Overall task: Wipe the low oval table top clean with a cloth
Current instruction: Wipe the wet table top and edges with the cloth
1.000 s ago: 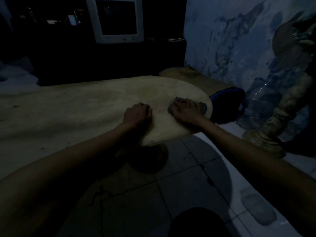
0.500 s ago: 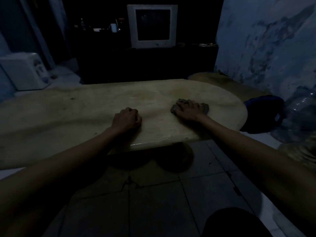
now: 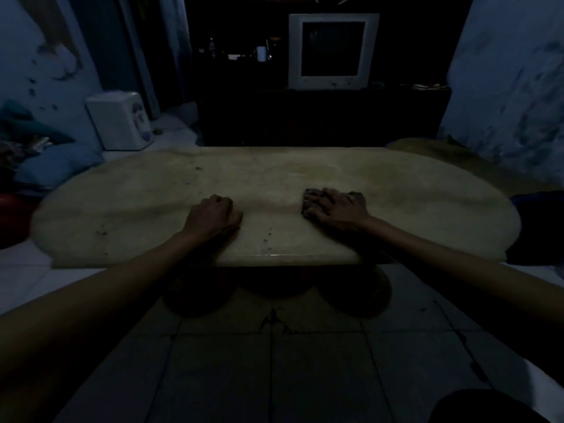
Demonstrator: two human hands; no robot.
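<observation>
The room is dim. A low oval table with a pale stone-like top fills the middle of the view. My right hand lies flat on a small dark cloth, pressing it onto the top right of centre; the cloth shows past my fingertips and beside my knuckles. My left hand rests as a loose fist on the top near the front edge, holding nothing. Dark specks lie between my hands and on the left part of the top.
A white box-shaped appliance stands on the floor at back left, with cushions beside it. A white-framed monitor sits on a dark cabinet behind the table. A dark blue object lies at the table's right end. Tiled floor lies in front.
My view has swung left, so the whole table now shows. My right hand has slid the cloth from the right end toward the middle. My left fist stayed near the front edge.
</observation>
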